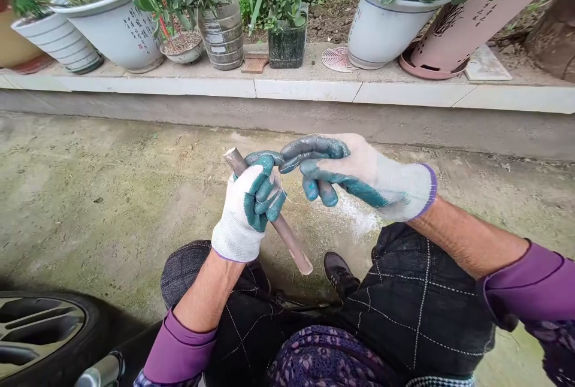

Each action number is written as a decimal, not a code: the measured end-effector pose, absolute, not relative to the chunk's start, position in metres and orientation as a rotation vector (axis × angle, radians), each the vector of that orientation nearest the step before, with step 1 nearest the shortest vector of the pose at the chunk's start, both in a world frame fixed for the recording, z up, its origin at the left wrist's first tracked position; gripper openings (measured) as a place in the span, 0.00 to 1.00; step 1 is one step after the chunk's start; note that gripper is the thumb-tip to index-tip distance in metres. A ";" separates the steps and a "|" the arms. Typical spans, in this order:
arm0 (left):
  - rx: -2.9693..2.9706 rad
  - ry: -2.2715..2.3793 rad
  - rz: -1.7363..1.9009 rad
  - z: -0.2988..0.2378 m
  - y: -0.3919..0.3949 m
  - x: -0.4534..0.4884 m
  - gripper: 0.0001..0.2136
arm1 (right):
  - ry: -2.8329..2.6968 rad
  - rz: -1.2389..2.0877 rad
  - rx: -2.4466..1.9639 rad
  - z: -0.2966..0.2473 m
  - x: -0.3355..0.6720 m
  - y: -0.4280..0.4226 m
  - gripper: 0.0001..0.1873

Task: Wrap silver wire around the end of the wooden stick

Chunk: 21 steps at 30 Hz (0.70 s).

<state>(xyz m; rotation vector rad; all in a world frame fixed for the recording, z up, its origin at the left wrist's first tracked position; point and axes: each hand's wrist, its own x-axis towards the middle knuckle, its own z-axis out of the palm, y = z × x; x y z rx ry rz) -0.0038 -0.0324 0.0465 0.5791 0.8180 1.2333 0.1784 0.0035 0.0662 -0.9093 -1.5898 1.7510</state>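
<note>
My left hand (263, 192), in a white glove with a green coated palm, is closed around a wooden stick (291, 243). The stick slants down to the right, with pale cut ends showing above and below the fist. At the left fingertips is a thin pale strand (287, 195), like thread or fine wire; its exact kind is too small to tell. My right hand (335, 168), gloved alike, has its thumb and forefinger pinched together on the strand, touching the left fingertips. Its lower fingers are loosely curled.
Potted plants, among them a white pot (381, 27) and a dark square pot (287, 45), line a tiled ledge (305, 88) ahead. A car wheel (40, 339) is at lower left. White powdery bits (359, 219) lie on the concrete ground (112, 195) beneath my hands.
</note>
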 end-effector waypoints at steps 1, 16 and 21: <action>0.582 0.822 1.240 0.048 -0.034 -0.004 0.11 | -1.556 1.761 -0.878 0.068 0.178 0.001 0.25; 0.798 0.783 1.319 0.050 -0.044 0.003 0.10 | -1.495 1.628 -0.912 0.070 0.180 -0.013 0.24; 0.855 0.899 1.295 0.042 -0.043 0.003 0.11 | -1.425 1.518 -0.847 0.072 0.189 -0.010 0.21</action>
